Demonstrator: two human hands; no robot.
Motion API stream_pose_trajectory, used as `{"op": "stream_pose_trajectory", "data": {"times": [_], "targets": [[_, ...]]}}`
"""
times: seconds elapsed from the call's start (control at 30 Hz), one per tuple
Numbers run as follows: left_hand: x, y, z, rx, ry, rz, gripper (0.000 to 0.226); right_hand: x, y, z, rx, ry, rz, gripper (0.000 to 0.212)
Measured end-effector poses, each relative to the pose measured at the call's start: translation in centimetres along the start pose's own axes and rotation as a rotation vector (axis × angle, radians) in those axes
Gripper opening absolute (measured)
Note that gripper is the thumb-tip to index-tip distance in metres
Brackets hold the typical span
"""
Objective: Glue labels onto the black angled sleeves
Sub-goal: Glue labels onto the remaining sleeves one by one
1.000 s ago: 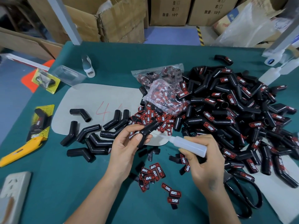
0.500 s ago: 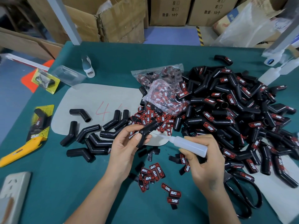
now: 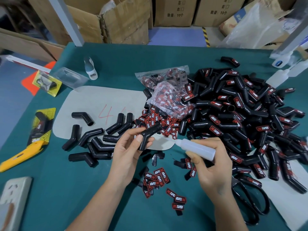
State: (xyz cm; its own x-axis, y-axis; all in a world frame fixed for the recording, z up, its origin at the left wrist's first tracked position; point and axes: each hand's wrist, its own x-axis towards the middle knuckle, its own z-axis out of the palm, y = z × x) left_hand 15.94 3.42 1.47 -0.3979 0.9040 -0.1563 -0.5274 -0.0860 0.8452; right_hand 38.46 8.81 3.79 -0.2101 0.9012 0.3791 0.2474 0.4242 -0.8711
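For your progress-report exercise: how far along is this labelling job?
Done: a big pile of labelled sleeves at right. In hand: left hand holds a bare sleeve; right hand aims the glue bottle at it. Left: unlabelled sleeves and loose labels.

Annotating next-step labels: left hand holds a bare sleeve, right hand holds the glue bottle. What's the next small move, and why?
Probably bring the glue bottle nozzle the last bit onto the black angled sleeve and squeeze a dab. The left hand holds that sleeve up with no label on it, and the right hand points the nozzle tip at it, just short of touching. Loose labels lie ready below.
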Motion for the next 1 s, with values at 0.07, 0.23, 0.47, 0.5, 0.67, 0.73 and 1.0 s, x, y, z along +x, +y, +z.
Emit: {"op": "stream_pose_trajectory", "data": {"times": [0.07,0.23,0.47,0.5,0.67,0.73,1.0], "targets": [[0.1,0.0,0.0,-0.03,0.032,-0.003,0.018,0.3,-0.1,0.2,0.128,0.031,0.097,0.024],[0.6,0.2,0.1,-0.063,0.072,0.012,0.022,0.7,0.5,1.1,0.367,0.094,0.28,0.034],[1.0,-0.4,-0.4,0.173,0.066,0.074,0.04,1.0,1.8,2.4,0.049,-0.002,0.274,0.034],[1.1,-0.5,-0.5,0.207,0.075,0.085,0.04,1.0,2.0,2.6,0.007,-0.026,0.274,0.037],[1.6,-0.7,-0.8,0.31,0.108,0.156,0.033,0.7,2.8,3.1,-0.265,-0.098,0.239,0.047],[1.8,-0.7,-0.9,0.323,0.124,0.174,0.025,0.6,2.7,3.3,-0.336,-0.099,0.258,0.051],[1.9,-1.0,-0.8,0.282,0.12,0.145,0.019,0.7,1.9,3.0,-0.394,-0.131,0.286,0.065]]}}
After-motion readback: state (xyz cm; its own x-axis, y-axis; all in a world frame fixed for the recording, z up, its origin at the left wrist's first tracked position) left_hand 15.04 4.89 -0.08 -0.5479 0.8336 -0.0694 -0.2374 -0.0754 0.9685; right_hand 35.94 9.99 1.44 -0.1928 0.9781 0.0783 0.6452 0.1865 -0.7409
